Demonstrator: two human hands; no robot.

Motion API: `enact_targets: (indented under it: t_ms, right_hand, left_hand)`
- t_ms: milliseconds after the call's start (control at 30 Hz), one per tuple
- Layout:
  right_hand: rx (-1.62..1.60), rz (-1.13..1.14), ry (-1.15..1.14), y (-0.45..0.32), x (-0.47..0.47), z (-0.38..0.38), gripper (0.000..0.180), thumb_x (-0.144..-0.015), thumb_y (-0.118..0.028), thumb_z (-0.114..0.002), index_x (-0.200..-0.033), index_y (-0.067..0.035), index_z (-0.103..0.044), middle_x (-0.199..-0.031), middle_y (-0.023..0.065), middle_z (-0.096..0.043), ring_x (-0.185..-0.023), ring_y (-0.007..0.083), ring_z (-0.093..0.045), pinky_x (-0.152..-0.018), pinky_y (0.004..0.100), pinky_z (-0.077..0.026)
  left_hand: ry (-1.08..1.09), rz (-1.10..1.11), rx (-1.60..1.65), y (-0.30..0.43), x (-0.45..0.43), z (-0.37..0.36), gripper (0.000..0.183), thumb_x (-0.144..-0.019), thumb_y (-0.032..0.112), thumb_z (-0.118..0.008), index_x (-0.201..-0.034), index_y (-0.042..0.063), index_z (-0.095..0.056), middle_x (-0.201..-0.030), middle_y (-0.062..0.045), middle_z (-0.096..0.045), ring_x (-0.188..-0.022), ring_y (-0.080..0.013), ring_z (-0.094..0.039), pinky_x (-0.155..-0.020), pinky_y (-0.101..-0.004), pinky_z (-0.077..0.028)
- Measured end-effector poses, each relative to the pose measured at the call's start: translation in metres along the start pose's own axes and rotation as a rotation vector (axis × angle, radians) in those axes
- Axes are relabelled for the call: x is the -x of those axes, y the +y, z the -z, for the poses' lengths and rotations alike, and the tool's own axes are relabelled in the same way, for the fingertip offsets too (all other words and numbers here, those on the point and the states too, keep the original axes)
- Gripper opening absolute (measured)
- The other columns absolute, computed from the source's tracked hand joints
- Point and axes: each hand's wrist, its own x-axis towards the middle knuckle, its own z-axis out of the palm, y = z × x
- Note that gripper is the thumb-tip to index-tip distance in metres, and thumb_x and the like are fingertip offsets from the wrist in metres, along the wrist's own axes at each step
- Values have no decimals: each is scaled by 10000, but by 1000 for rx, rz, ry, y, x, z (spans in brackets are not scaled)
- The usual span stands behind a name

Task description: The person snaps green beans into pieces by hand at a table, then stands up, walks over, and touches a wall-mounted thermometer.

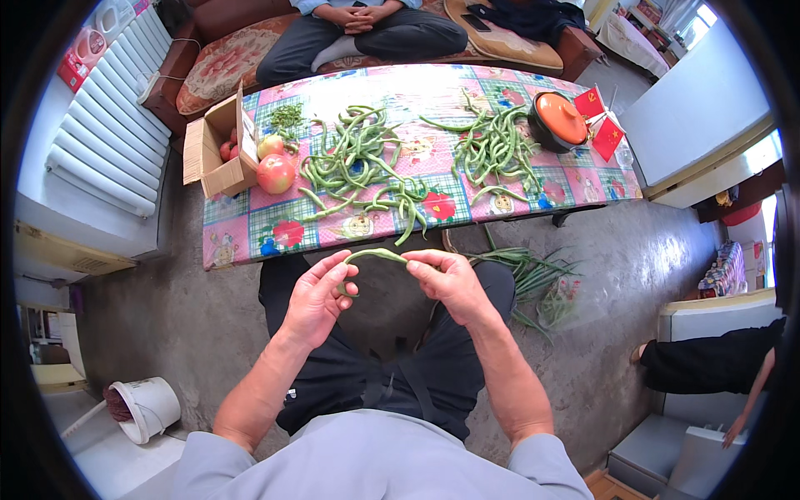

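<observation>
Between my hands, above my lap, a curved green bean pod [379,253] is stretched out. Fingers and thumb of my left hand [320,289] pinch one end, with a bit of green showing below among the fingers. My right hand [442,278] pinches the other end between thumb and forefinger. On the table ahead lies a loose pile of green beans [350,156], its near pods reaching towards the table's edge. A second pile of green beans [497,145] lies farther right. A small heap of short green bits [287,117] is at the back left.
The table [337,234] has a patterned plastic cover. On it stand a cardboard box [232,175], two large tomatoes [275,174] and a pot with an orange lid [560,117]. Green onions [525,269] lie on the floor at right. One person [362,31] sits opposite; another [706,356] is at right.
</observation>
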Motion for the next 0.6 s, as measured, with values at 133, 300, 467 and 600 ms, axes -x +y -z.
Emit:
enact_targets:
  t_ms: [133,300,467,600]
  right_hand:
    - [217,10,1,7,7,-2,210,-940,-151,-691,-1091,-8,-724,-806,-50,-635,-671,11,-502,-586,202,-404]
    - [426,109,6,23,15,-12,208,-943,-170,-666,-1034,11,-710,-817,-12,-664,-703,42,-540,-630,242,-455]
    - [639,198,-35,34,28,-21,165,-933,-146,-623,-984,6,-660,-727,37,-612,-667,91,-532,-591,293,-445]
    - [668,279,-14,48,29,-32,156,-881,-124,-605,-929,24,-624,-808,173,-641,-694,270,-624,-647,385,-497]
  left_hand:
    - [16,14,-5,-5,2,3,319,-991,137,-640,-1300,72,-594,-1020,-45,-703,-788,-122,-678,-601,-236,-510]
    - [91,82,-318,-8,8,10,294,-991,144,-645,-1268,55,-598,-1056,-57,-702,-789,-115,-684,-638,-232,-517]
    - [-249,-675,-1381,-11,6,5,520,-870,30,-715,-1364,85,-560,-1130,-139,-665,-901,-246,-701,-798,-334,-566]
    - [-354,-549,-1241,-33,7,7,286,-899,50,-713,-1183,46,-678,-909,-109,-673,-742,-232,-670,-653,-319,-541]
